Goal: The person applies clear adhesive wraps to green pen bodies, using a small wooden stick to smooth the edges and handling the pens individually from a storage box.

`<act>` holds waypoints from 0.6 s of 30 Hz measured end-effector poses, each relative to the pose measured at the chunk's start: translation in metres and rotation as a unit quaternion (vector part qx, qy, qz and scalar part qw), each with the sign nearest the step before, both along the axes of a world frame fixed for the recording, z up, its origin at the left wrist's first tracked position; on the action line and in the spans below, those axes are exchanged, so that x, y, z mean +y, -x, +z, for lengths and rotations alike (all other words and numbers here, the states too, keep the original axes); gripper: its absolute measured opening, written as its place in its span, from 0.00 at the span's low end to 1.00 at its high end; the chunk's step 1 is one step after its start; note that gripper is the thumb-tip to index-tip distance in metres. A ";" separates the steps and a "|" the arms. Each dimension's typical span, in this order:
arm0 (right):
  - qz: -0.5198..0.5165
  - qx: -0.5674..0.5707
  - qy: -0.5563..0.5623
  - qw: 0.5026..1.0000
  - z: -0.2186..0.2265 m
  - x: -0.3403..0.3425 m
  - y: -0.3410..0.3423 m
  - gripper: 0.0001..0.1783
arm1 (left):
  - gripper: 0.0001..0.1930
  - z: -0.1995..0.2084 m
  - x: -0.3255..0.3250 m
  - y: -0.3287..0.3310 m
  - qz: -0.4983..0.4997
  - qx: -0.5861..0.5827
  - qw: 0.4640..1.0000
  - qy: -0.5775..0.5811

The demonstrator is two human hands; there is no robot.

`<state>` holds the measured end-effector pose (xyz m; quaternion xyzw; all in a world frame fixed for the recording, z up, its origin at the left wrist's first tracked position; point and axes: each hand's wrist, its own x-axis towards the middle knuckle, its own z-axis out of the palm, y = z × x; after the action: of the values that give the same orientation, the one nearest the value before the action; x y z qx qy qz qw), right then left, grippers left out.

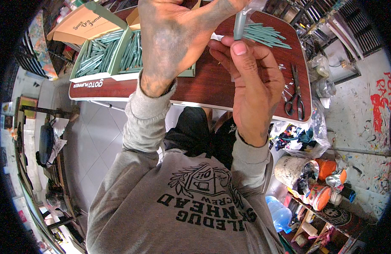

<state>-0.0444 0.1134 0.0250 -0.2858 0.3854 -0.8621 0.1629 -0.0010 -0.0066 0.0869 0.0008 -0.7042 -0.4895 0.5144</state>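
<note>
Close above the table, my right hand (257, 80) pinches a teal tube (239, 27) between thumb and fingers. The tube stands nearly upright, and its upper end meets something clear at the top edge. A small white piece (217, 37) shows by my right fingertips. My left hand (172, 46) is raised beside it, back toward me, its thumb stretched across toward the tube's top. The other left fingers run out of the picture, so their grip is hidden. Behind my right hand, a fan of slim teal sticks (267, 34) lies on the table.
Open boxes (115, 78) full of teal sticks stand at the left of the dark red table (216, 95). Black scissors (295, 95) lie near its right edge. To the right are a plastic bag (318, 135), a stained bucket (295, 171) and a blue water jug (279, 215).
</note>
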 end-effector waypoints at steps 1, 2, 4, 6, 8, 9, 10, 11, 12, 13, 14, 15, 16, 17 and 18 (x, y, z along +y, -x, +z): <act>-0.001 0.003 -0.003 1.000 -0.001 0.000 0.000 0.11 | 0.12 0.000 0.001 0.000 -0.004 -0.001 1.000 -0.006; 0.000 0.006 -0.005 1.000 -0.001 0.000 0.000 0.11 | 0.12 0.000 0.001 -0.001 -0.006 -0.003 1.000 -0.012; 0.000 0.011 -0.009 1.000 -0.002 -0.001 0.000 0.11 | 0.12 -0.002 0.001 0.002 -0.035 0.023 0.998 -0.038; 0.002 0.015 -0.012 1.000 -0.002 -0.001 -0.001 0.11 | 0.11 -0.003 0.001 0.002 -0.040 0.027 0.998 -0.043; -0.038 0.031 -0.009 0.999 -0.001 -0.003 -0.001 0.13 | 0.11 -0.002 -0.001 0.000 -0.012 0.018 1.000 -0.003; -0.058 0.040 -0.007 0.997 0.001 -0.004 -0.001 0.13 | 0.11 -0.002 -0.001 0.000 0.008 0.018 0.999 0.028; -0.106 0.064 0.006 0.992 0.006 -0.004 -0.001 0.14 | 0.11 0.000 -0.001 0.000 0.038 0.026 0.995 0.083; -0.152 0.088 0.021 0.984 0.013 -0.004 -0.002 0.15 | 0.11 0.002 -0.002 -0.001 0.067 0.032 0.988 0.138; -0.198 0.110 0.036 0.973 0.019 -0.005 -0.003 0.16 | 0.10 0.003 -0.003 -0.003 0.099 0.040 0.976 0.190; -0.170 0.130 0.026 0.976 0.024 -0.004 -0.001 0.16 | 0.10 0.004 -0.005 -0.004 0.132 0.050 0.961 0.238; -0.145 0.149 0.016 0.978 0.027 0.001 0.004 0.17 | 0.09 0.002 -0.008 -0.002 0.136 0.084 0.947 0.279; -0.136 0.190 -0.016 0.972 0.028 0.002 0.007 0.17 | 0.09 0.002 -0.010 -0.001 0.136 0.095 0.939 0.300; -0.127 0.232 -0.045 0.963 0.028 0.003 0.011 0.19 | 0.08 0.003 -0.012 -0.001 0.136 0.106 0.931 0.322; -0.141 0.258 -0.028 0.955 0.027 0.001 0.014 0.18 | 0.08 0.003 -0.013 0.000 0.136 0.118 0.922 0.342; -0.155 0.284 -0.012 0.946 0.026 -0.002 0.018 0.17 | 0.08 0.005 -0.007 -0.006 0.128 0.085 0.937 0.313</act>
<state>-0.0629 0.1109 0.0513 -0.4535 0.4653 -0.7554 -0.0852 0.0046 -0.0138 0.0924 -0.1115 -0.7695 -0.1726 0.6047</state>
